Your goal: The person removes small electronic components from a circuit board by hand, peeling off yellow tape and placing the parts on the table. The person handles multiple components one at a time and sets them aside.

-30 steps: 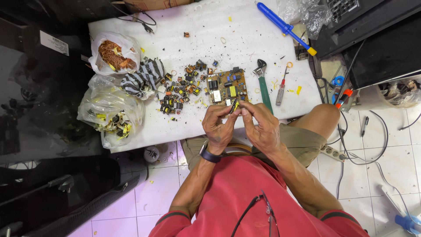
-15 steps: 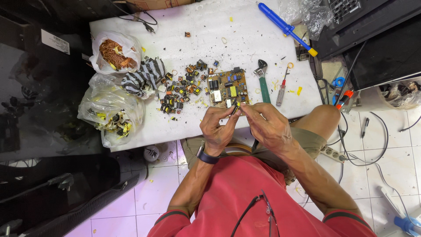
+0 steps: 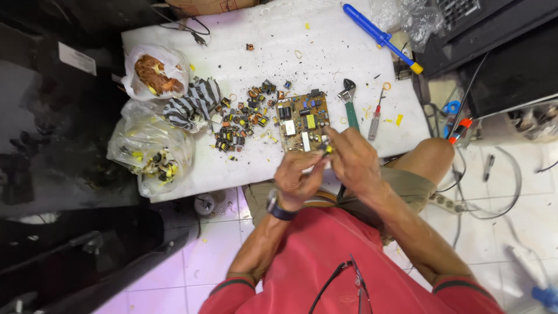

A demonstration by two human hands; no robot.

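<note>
Far left on the white table [image 3: 273, 52], a clear plastic bag of copper wire [image 3: 154, 72] is seen, with a second bag of small yellow-and-black components [image 3: 152, 157] below it near the table's front edge. A striped cloth [image 3: 195, 103] lies just beside both bags. Right of the cloth, a loose pile of small electronic parts [image 3: 241, 122] is scattered, touching the left side of a tan circuit board [image 3: 303, 120] that lies flat on the table.

Just in front of the board, at the table edge, the left hand [image 3: 296, 180] is closed, fingers curled, around a small component [image 3: 326, 150] with a yellow part; a dark watch is worn on that wrist. The right hand [image 3: 353, 160] is pressed against the left, fingertips pinched narrowly on the same component. What exactly the component is cannot be told.

Right of the board, a green-handled adjustable wrench [image 3: 349, 102] lies, then a small screwdriver [image 3: 376, 116]. A blue-handled tool [image 3: 381, 38] rests at the far right corner.
</note>
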